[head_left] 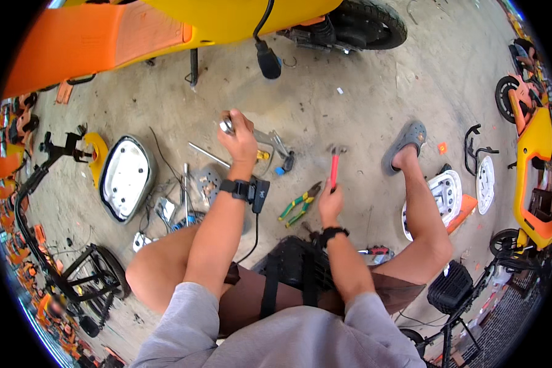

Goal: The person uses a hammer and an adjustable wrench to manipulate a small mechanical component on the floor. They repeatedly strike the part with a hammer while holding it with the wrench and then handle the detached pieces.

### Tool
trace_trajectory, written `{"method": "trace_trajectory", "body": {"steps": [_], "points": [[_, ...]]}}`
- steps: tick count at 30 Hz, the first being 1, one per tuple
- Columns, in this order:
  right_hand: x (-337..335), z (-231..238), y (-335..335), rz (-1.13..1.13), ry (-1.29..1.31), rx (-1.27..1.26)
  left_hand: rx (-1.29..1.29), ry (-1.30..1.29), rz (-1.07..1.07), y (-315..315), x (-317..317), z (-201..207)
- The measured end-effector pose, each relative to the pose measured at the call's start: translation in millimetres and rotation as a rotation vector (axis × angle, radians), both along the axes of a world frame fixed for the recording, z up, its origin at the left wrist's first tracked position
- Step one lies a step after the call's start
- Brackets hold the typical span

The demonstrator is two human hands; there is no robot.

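Observation:
My left hand (238,138) is closed around a silver metal part (227,126) whose rounded end shows above the fingers. A grey metal arm (273,142) extends to the right of that hand; whether it belongs to the held part I cannot tell. Just below the arm's end lies a small black and blue piece (284,165). My right hand (331,202) grips a hammer (335,164) by its red handle, with the head pointing away from me. Between my forearms, pliers (300,204) with green and yellow handles lie on the floor.
Ahead stands a yellow and orange scooter (251,18), with a black cable end (268,61) hanging down. A white-lined shell (127,178) lies left, near a bare frame (49,153). A screwdriver (379,251) and a white plastic panel (444,195) are right. Rods and wires surround my left foot.

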State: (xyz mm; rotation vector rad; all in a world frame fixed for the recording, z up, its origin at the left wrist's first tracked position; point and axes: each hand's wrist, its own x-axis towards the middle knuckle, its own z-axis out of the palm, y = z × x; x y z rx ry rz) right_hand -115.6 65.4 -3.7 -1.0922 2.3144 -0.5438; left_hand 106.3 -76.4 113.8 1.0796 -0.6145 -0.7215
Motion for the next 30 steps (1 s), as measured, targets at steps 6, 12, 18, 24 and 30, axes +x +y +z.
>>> {"method": "trace_trajectory", "body": {"steps": [6, 12, 18, 24, 30], "points": [[-21.4, -14.4, -32.6, 0.237, 0.423, -0.317, 0.008, -0.034, -0.01, 20.4, -7.4, 6.3], [77.9, -47.1, -57.3, 0.242, -0.215, 0.04, -0.014, -0.101, -0.079, 29.0, -16.7, 4.3], [61.6, -61.0, -69.7, 0.172, -0.244, -0.032, -0.054, -0.112, -0.074, 25.6, -6.8, -1.4], [30.1, -48.1, -108.6, 0.4, 0.026, -0.221, -0.09, -0.186, -0.273, 33.9, -17.1, 1.3], [18.1, -57.1, -129.0, 0.876, 0.164, -0.205, 0.058, -0.163, -0.276, 28.1, -17.3, 21.5]]}}
